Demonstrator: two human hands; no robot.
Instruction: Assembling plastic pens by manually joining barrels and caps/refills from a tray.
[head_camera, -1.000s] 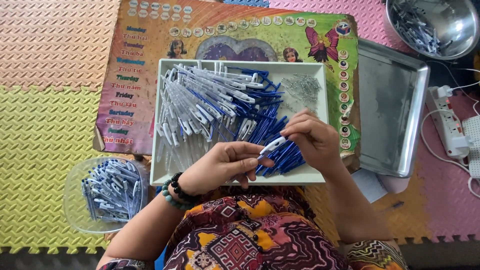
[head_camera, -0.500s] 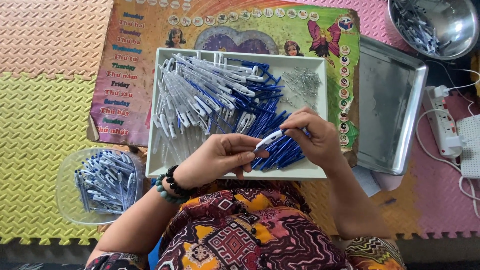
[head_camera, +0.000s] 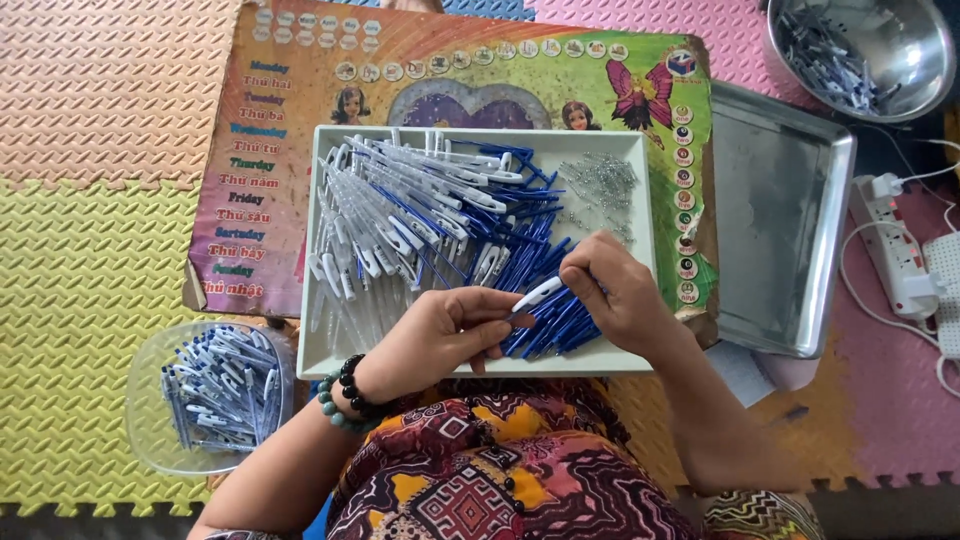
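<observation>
My left hand (head_camera: 440, 335), with bead bracelets at the wrist, holds a white pen barrel (head_camera: 535, 295) over the near edge of a white rectangular tray (head_camera: 640, 250). My right hand (head_camera: 615, 295) pinches the other end of the same pen piece. The tray holds a heap of clear-and-white pen barrels (head_camera: 400, 215), a pile of blue refills (head_camera: 545, 270) and a small cluster of metal springs (head_camera: 600, 185) in its far right corner.
A clear plastic bowl (head_camera: 145, 395) of assembled pens sits at the lower left. An empty metal tray (head_camera: 780, 220) lies to the right, a steel bowl (head_camera: 895, 45) with pen parts beyond it. A power strip (head_camera: 895, 255) with cables lies far right. Foam mats and a colourful board lie underneath.
The view has shifted slightly. Both hands stay together over the tray's near edge, still working on the same white pen piece.
</observation>
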